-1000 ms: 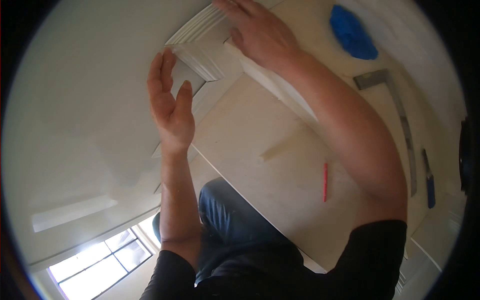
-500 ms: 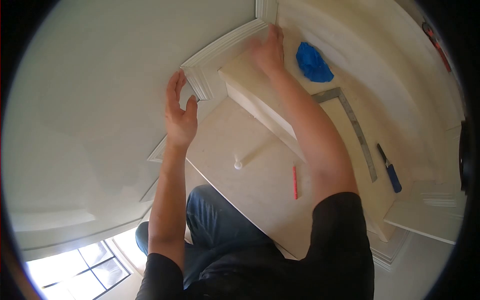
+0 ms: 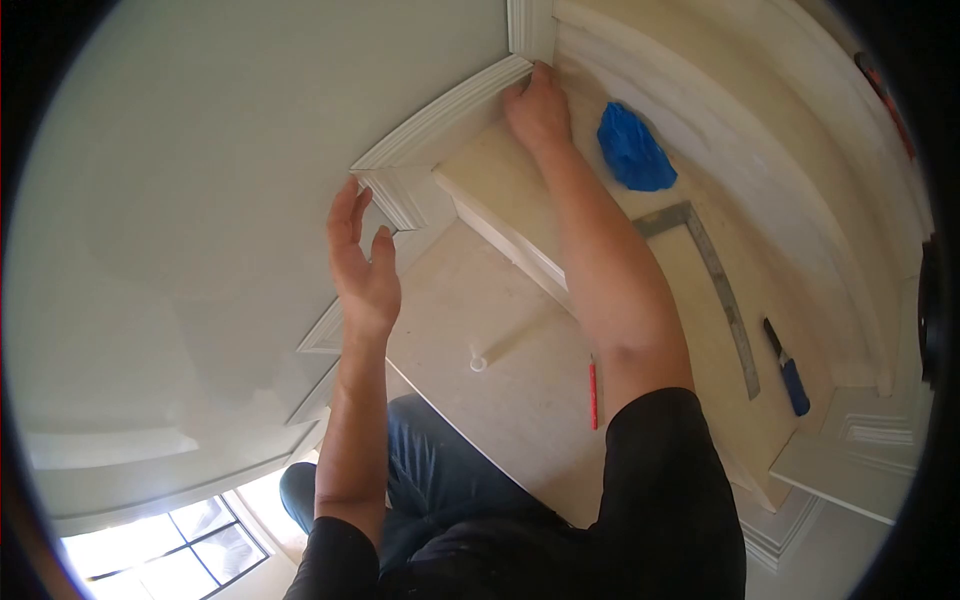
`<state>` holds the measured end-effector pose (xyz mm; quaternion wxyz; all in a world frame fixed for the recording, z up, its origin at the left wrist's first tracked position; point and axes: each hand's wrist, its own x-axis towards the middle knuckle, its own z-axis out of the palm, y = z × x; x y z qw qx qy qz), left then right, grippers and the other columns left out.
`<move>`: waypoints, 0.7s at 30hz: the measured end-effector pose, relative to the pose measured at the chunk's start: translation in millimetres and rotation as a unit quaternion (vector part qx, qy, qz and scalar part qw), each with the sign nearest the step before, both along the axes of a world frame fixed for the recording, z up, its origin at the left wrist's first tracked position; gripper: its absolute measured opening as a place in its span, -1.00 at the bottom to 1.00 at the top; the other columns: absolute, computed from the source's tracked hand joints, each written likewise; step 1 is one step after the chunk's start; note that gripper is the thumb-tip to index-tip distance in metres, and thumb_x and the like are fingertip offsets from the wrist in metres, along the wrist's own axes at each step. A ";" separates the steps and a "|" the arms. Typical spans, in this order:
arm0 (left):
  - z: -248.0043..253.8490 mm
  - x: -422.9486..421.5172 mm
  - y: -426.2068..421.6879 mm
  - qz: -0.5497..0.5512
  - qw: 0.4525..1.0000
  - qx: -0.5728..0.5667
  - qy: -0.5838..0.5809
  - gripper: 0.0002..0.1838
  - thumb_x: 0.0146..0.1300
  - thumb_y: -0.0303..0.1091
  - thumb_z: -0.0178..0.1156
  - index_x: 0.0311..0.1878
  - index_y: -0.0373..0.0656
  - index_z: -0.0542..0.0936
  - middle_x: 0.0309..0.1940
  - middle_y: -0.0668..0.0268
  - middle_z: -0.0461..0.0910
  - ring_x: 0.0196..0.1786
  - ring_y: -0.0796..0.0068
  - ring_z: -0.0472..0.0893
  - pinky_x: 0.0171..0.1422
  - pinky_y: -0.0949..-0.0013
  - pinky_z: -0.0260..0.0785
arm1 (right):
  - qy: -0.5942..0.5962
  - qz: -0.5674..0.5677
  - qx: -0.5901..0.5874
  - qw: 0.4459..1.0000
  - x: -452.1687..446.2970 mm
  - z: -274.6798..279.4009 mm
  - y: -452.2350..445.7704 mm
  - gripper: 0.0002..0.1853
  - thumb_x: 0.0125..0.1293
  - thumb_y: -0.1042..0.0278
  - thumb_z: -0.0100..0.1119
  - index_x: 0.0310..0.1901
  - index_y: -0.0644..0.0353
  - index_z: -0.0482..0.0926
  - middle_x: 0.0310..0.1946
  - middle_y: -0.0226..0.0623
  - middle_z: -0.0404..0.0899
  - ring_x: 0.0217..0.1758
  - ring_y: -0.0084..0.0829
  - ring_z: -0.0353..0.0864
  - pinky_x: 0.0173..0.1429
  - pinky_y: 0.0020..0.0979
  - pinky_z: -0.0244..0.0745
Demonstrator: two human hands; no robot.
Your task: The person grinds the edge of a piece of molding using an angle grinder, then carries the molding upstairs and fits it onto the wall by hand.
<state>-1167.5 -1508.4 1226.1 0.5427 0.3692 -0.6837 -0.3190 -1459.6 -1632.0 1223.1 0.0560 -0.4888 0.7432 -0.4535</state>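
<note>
A white profiled skirting moulding [image 3: 445, 112] runs along the foot of the pale wall panel and turns a corner at its lower left. My right hand [image 3: 540, 110] is at its far end, fingers curled and closed against the strip; the fingertips are partly hidden. Beside the moulding's near corner, my left hand [image 3: 367, 265] has its fingers and thumb apart, with the fingertips at or close to the corner edge. A crumpled blue piece of thin material [image 3: 635, 148] lies on the step to the right of my right hand.
On the upper step lie a metal square [image 3: 722, 285] and a blue-handled knife or saw [image 3: 790, 375]. Below, a red pencil [image 3: 593, 395] lies near a small white upright peg [image 3: 478, 362]. The step edge [image 3: 510, 240] crosses between them. A window [image 3: 165, 545] shows at lower left.
My right hand, blurred before, now rests at the moulding's far end with fingers closed in. My left hand stays open near the corner. The whole view has shifted slightly downward.
</note>
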 end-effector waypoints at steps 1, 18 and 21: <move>-1.2 -0.8 0.1 -0.005 1.000 0.007 0.020 -0.27 0.30 -0.69 -0.04 0.59 -0.33 0.17 0.56 0.04 0.27 0.58 0.09 0.34 0.63 0.11 0.18 | 0.005 0.002 -0.013 1.000 -1.4 -4.6 -0.9 -0.29 0.43 0.20 0.01 0.54 0.34 0.19 0.55 0.14 0.23 0.54 0.15 0.32 0.60 -0.04 0.28; 14.9 -5.7 4.1 0.054 0.998 0.027 -0.013 -0.29 0.34 -0.60 0.09 0.57 -0.27 0.20 0.48 0.05 0.34 0.48 0.20 0.46 0.57 0.04 0.21 | -0.044 -0.018 -0.004 0.999 -14.5 -6.0 -6.8 -0.32 0.37 0.17 0.15 0.45 0.32 0.34 0.40 0.13 0.44 0.43 0.11 0.47 0.50 -0.04 0.39; 18.7 -9.2 3.1 0.091 0.994 0.001 -0.054 -0.31 0.41 -0.53 0.12 0.58 -0.24 0.21 0.45 0.08 0.41 0.45 0.23 0.50 0.53 0.08 0.28 | -0.017 -0.036 -0.050 0.998 -13.5 -10.8 -8.7 -0.35 0.35 0.19 0.17 0.42 0.34 0.39 0.35 0.18 0.49 0.41 0.12 0.49 0.49 -0.04 0.39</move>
